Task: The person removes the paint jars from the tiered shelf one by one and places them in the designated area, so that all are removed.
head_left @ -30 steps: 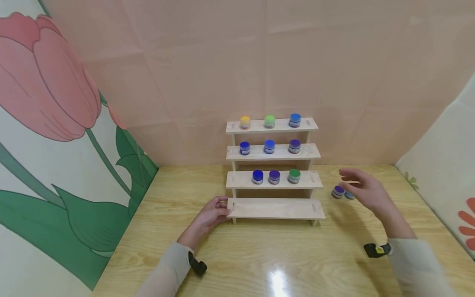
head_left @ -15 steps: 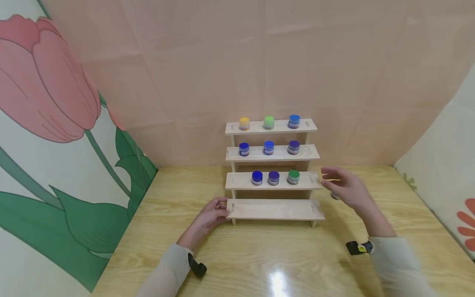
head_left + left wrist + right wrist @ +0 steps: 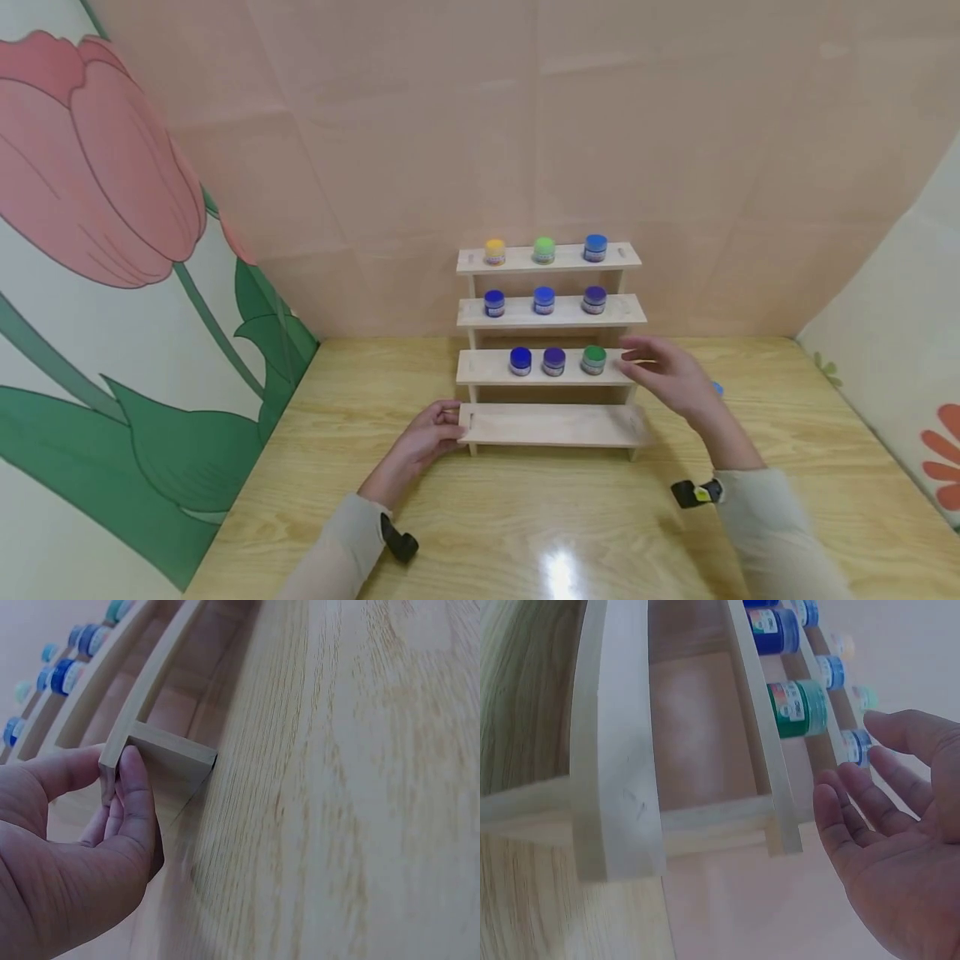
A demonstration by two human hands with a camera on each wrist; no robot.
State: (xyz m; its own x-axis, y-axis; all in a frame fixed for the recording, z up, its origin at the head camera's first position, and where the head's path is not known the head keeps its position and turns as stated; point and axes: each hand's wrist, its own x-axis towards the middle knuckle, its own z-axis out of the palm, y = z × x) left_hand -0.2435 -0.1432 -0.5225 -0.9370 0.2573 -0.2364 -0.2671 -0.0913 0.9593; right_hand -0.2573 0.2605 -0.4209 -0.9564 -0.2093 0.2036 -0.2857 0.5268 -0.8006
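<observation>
A pale wooden rack (image 3: 555, 425) of stepped shelves carries several small paint jars on its three upper shelves; the lowest shelf bears none. My left hand (image 3: 423, 437) pinches the left end of that lowest shelf, thumb and fingers round the board (image 3: 112, 750) in the left wrist view. Beside the right end of the third shelf is my right hand (image 3: 671, 383), near the green-lidded jar (image 3: 594, 360). The right wrist view shows this hand (image 3: 907, 817) with loosely bent fingers and nothing in them, apart from the green jar (image 3: 799, 709).
A blue-lidded jar (image 3: 717, 389) on the wooden table (image 3: 525, 517) is mostly hidden behind my right hand. Behind the rack hangs a pinkish cloth (image 3: 405, 167). Panels with painted flowers stand at the left (image 3: 97, 167) and right.
My right hand has moved left, from above the jars on the table to the right end of the rack. The left hand keeps its hold on the lowest shelf.
</observation>
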